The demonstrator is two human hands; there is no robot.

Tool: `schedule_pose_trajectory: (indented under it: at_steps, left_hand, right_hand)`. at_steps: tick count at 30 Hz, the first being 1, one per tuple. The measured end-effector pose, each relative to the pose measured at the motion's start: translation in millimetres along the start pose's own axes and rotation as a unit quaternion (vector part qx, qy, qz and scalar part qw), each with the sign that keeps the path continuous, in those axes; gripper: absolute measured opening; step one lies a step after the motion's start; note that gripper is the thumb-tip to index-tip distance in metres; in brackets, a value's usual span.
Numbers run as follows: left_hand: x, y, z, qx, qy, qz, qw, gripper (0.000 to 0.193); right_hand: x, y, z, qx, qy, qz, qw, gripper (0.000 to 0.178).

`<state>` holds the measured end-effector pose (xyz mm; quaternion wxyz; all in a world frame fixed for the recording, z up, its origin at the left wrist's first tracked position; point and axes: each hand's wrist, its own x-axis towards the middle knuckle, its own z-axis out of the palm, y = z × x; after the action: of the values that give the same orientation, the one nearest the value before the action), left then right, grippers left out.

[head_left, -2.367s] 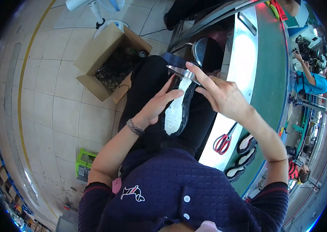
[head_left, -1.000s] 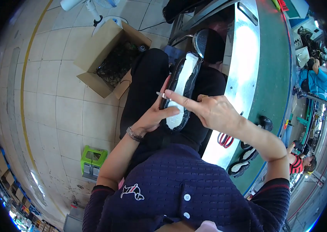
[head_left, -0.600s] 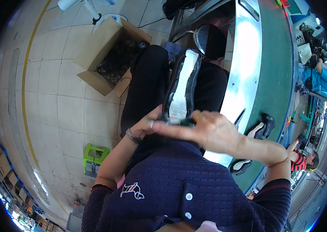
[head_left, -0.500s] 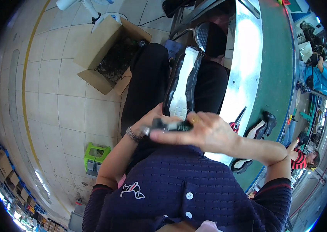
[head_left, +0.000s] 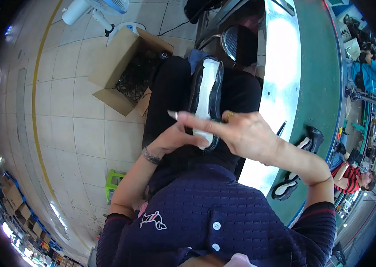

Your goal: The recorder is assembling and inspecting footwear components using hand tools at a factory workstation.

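Observation:
A black shoe upper with a white underside [head_left: 207,86] rests sole up across my lap, its long axis pointing away from me. My left hand [head_left: 176,139] grips its near end, the thumb lying over the white part. Above that end crosses my right hand [head_left: 248,133], its index finger stretched left and the other fingers curled. A small silvery bit [head_left: 172,115] shows by that fingertip; whether it belongs to a tool held in the palm is hidden. The right fingers cover part of the shoe.
To my right run a shiny metal bench edge [head_left: 281,66] and a green belt [head_left: 317,84] bearing more black shoes [head_left: 314,139]. An open cardboard box [head_left: 112,84] with dark tangled stuff, a green stool [head_left: 113,182] and a fan [head_left: 103,9] stand left. Co-workers [head_left: 370,80] sit beyond the belt.
Both hands have shifted slightly away from me, over the shoe's near end. The dark and metallic object seen between them is now mostly out of sight. The shoe has moved slightly left.

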<state>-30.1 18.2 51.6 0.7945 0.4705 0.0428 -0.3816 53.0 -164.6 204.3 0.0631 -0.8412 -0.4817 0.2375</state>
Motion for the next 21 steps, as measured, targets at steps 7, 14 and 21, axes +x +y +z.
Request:
schedule_pose_trajectory:
  at_steps: [7, 14, 21]
  left_hand:
    - [36, 56, -4, -0.129, 0.057, -0.041, 0.989, 0.102]
    - [34, 63, 23, -0.055, 0.046, 0.008, 0.997, 0.120]
    - [34, 28, 20, 0.154, 0.017, 0.206, 0.966, 0.136]
  right_hand:
    - [17, 47, 2, 0.009, 0.046, 0.029, 0.998, 0.073]
    - [-54, 44, 52, 0.141, 0.294, 0.090, 0.941, 0.075]
    - [-107, 43, 116, 0.270, 0.229, 0.392, 0.849, 0.070]
